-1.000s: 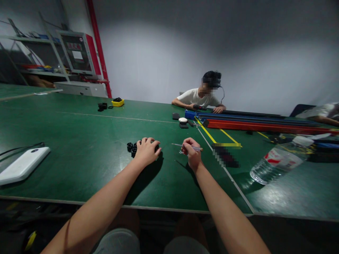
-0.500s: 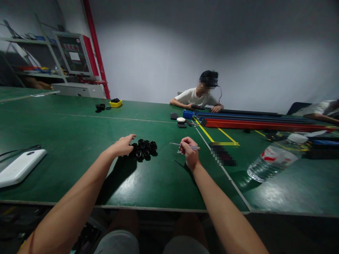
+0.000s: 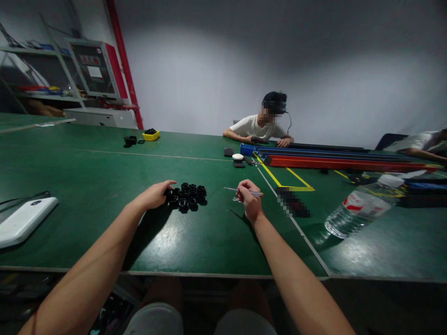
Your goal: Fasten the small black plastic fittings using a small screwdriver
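A cluster of several small black ring-shaped parts point(image 3: 186, 195) lies on the green table point(image 3: 87, 186). My left hand point(image 3: 153, 194) rests at the cluster's left edge, fingers stretched toward it and touching the nearest part. My right hand point(image 3: 248, 201) is closed around a thin screwdriver point(image 3: 240, 190) with a clear handle, its metal shaft pointing left a little above the table, to the right of the parts.
A white device point(image 3: 24, 221) with a black cable lies at left. A lying water bottle point(image 3: 361, 207) is at right. Farther off sit long red and blue rails point(image 3: 342, 163), a yellow tray point(image 3: 151, 135), and a person in a white shirt point(image 3: 260, 128).
My left hand slid off the top of the black parts to their left side, uncovering the cluster. My right hand has kept the screwdriver nearly still.
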{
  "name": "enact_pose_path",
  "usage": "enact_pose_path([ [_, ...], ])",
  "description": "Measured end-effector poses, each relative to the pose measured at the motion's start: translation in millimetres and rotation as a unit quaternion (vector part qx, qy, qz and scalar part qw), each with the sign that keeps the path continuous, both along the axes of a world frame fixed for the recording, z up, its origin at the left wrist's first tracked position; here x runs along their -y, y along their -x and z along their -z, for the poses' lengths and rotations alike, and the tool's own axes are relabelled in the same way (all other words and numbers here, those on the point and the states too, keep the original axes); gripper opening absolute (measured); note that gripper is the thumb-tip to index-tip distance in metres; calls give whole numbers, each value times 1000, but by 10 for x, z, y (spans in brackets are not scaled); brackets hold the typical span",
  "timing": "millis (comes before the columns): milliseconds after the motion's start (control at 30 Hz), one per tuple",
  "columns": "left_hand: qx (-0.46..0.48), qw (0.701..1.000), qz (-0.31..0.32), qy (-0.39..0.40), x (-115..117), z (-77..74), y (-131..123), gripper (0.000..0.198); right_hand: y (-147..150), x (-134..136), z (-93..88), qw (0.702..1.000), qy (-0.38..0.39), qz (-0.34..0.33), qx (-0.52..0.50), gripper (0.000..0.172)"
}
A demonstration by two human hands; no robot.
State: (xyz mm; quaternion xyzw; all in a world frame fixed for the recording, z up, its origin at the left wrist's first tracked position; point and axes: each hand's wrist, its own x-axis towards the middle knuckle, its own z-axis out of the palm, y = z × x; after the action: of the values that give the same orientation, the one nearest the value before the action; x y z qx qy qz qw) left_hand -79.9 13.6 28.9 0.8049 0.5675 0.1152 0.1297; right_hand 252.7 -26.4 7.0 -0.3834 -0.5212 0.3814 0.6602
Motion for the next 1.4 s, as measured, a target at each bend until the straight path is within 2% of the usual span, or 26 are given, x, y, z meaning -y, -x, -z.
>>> enact_pose_path([
  [167, -64, 997, -47, -16, -32, 5, 44, 68, 5, 9, -18, 1000, 0, 3, -12, 14],
  [333, -114, 988, -70, -82, -11, -70, 2, 63, 0, -15, -11, 1000, 0, 20, -25, 12],
  [567, -75, 989, -42, -122, 114, -254, -338, 59, -10, -60, 7, 998, -3, 56, -30, 12],
  [767, -4, 993, 43, -112, 182, -306, -725, 51, -28, -83, 9, 996, 4, 80, -33, 13],
  [933, 32, 988, 108, -109, 218, -235, -1116, 46, -53, -99, 6, 995, 7, 92, -36, 13],
  [1100, 69, 981, 145, -111, 256, -34, -1401, 36, -78, -131, 28, 993, 21, 111, -24, 15],
  [1233, 15, 972, 179, -153, 299, 117, -1441, 28, -83, -156, 50, 990, 42, 133, -9, 18],
  [1400, -26, 961, 204, -184, 325, 176, -1413, 28, -98, -174, 79, 987, 59, 145, 33, 21],
])
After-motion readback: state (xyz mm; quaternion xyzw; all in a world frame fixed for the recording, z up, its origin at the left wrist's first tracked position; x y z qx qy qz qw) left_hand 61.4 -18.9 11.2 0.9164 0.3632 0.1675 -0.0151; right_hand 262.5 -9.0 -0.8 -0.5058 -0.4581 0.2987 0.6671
